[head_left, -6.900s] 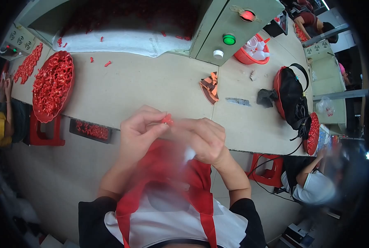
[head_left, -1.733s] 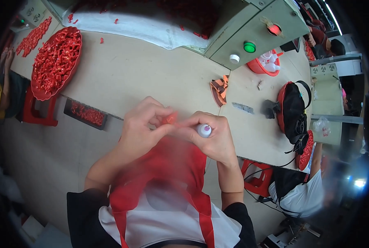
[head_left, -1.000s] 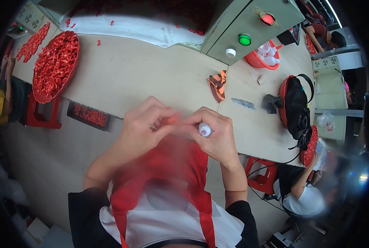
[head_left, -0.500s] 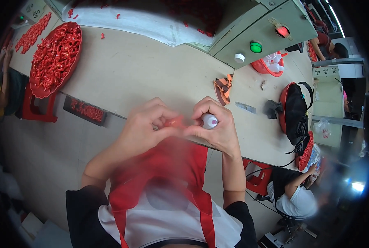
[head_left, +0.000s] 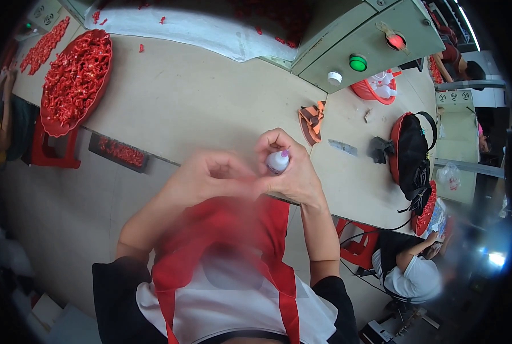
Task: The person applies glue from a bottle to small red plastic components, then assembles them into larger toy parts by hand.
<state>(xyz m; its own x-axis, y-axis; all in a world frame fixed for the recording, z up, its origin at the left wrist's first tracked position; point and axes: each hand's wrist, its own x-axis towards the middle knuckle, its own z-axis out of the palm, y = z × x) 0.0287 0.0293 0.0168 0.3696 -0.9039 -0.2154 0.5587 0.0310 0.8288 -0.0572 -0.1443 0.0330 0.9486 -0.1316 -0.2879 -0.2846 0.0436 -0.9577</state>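
Observation:
My right hand (head_left: 293, 175) is wrapped round a small white squeeze bottle (head_left: 277, 163) with a purple tip, which points up and slightly right. Beside it, my left hand (head_left: 213, 175) has its fingers closed toward the thumb, and its fingertips meet my right thumb. Blur smears the spot where they meet, so whatever the left fingers pinch is hidden. Both hands are over the table's near edge, above my red apron (head_left: 256, 221). Beyond my right hand lies an orange and brown cloth (head_left: 311, 121).
A red tray (head_left: 108, 74) heaped with small red pieces stands at left, a dark tray (head_left: 98, 153) below it. Ahead is a green machine (head_left: 316, 60) with a white-lined opening. At right are a red basket (head_left: 376, 97) of bottles, a black bag (head_left: 410, 155) and a seated person (head_left: 407, 275).
The white bottle has tipped, its purple end now pointing up instead of toward me. The red piece seen in my left fingers earlier is out of sight. My right hand has shifted slightly left.

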